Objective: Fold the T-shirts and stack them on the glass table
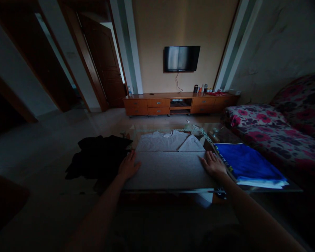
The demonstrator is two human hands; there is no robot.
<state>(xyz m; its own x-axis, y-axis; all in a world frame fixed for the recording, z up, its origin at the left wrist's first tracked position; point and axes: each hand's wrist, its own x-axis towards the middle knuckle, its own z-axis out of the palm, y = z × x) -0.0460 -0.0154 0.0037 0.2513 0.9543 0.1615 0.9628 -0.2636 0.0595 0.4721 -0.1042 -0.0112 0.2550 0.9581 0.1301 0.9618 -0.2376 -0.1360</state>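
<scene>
A grey T-shirt (168, 159) lies flat on a glass coffee table (267, 190), its lower half folded up over the body and one sleeve folded in at the right. My left hand (128, 166) rests palm down on the shirt's left edge, fingers spread. On the shirt's right edge lies my right hand (212, 163), also flat with fingers apart. Neither hand grips the cloth. Right of the shirt sits a folded blue garment (248, 164) on top of a white one.
A heap of black clothes (98, 157) lies at the table's left end. A flowered sofa (275, 129) stands at the right. Ahead are a wooden TV cabinet (157, 103), a wall TV (182, 58) and open tiled floor; doors at left.
</scene>
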